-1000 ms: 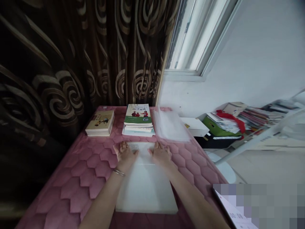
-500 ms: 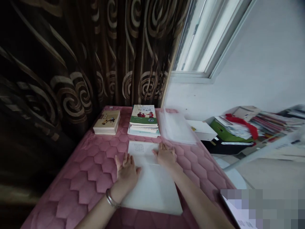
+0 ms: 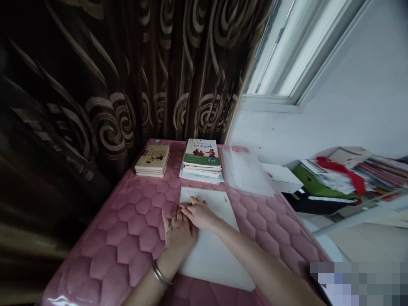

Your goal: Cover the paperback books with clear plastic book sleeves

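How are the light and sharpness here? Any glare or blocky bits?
In the head view, the curtain is dark, the window bright; head view, bottom left: glare on the pink cover; head view, lower right: a mosaic patch hides detail; head view, centre: small print on the white book is too fuzzy to read.

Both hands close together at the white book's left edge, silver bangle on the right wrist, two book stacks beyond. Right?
Wrong wrist: the head view shows the silver bangle on the wrist of the left hand, not the right hand. The rest stands: both close together at the white book's left edge, tan stack and taller stack beyond.
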`<action>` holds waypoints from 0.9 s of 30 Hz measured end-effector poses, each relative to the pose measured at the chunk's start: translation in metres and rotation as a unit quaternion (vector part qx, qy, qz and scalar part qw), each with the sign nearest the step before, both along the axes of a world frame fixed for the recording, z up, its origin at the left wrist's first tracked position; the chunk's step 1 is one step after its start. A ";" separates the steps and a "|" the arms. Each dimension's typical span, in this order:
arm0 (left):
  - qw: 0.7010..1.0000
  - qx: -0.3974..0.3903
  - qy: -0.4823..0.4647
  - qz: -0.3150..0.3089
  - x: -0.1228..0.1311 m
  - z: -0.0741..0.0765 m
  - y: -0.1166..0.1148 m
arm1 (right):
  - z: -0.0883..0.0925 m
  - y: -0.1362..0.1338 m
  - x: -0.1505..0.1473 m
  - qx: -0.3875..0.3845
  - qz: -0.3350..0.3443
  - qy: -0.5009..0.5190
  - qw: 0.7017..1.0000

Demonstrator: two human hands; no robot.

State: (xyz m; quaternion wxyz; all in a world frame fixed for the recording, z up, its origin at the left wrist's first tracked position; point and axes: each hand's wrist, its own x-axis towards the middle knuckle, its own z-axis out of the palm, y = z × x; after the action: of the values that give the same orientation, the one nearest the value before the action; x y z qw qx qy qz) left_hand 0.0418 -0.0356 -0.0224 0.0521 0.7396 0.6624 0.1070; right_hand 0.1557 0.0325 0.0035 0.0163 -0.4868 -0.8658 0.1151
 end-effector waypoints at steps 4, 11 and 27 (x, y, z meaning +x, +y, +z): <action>1.000 -0.007 -0.007 0.007 -0.001 -0.001 0.001 | -0.003 0.010 -0.004 -0.008 0.013 -0.042 0.999; 1.000 -0.015 -0.016 0.004 -0.001 0.005 0.001 | -0.006 0.034 -0.017 0.010 -0.051 -0.061 0.997; 0.997 0.073 -0.003 -0.004 -0.001 0.002 0.003 | -0.014 0.054 -0.028 -0.017 -0.107 -0.034 0.994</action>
State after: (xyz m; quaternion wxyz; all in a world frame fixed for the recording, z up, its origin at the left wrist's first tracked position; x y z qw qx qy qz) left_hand 0.0408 -0.0322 -0.0202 0.0009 0.7438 0.6496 0.1572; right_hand 0.1276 0.0864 -0.0103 -0.0097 -0.5803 -0.8068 0.1108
